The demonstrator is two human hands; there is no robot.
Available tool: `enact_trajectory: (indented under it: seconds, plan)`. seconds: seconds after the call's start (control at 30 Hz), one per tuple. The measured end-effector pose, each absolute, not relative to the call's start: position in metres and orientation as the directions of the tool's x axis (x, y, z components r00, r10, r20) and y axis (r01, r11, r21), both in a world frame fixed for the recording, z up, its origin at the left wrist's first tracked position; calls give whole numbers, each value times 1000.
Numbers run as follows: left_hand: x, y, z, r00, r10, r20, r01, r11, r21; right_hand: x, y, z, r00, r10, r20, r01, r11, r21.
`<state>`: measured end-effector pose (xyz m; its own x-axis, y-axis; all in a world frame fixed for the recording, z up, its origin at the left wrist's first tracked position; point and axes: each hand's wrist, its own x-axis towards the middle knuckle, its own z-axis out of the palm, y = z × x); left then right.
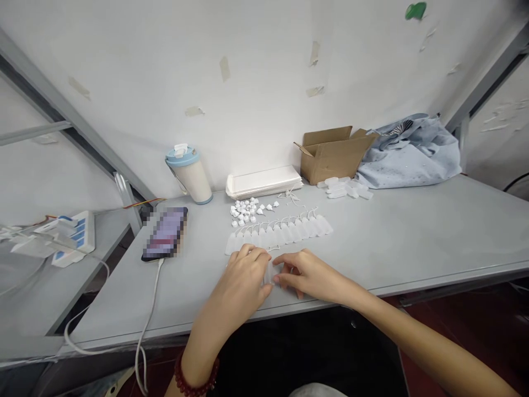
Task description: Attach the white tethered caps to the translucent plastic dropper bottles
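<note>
My left hand (248,275) is closed near the table's front edge, its fingers curled around one side of a small translucent plastic tag (270,272). From the other side my right hand (308,273) grips the same tag with bent fingertips and thumb. The hands cover much of it, and some of my left fingers are hidden. Just beyond them lies a slanted row of similar translucent tags (285,231), each with a white string at its far end. Behind the row is a heap of small white caps (244,210). Loose white strings (290,195) lie to their right.
A white flat box (264,181), an open cardboard box (336,157) and a blue cloth bag (413,157) stand along the wall. More translucent pieces (345,188) lie before the cardboard box. To the left are a tumbler (192,176), a phone (165,234) on a cable and a power strip (76,240).
</note>
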<state>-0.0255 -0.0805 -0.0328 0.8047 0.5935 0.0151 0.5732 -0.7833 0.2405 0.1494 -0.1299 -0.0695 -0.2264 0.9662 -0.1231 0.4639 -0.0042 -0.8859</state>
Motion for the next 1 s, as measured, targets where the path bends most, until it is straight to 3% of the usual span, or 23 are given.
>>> enact_trajectory:
  seconds: [1.0]
  plan:
    - [-26, -80, -35, 799, 602, -1, 585, -777, 233, 145, -129, -70, -228, 966, -122, 537, 20, -843]
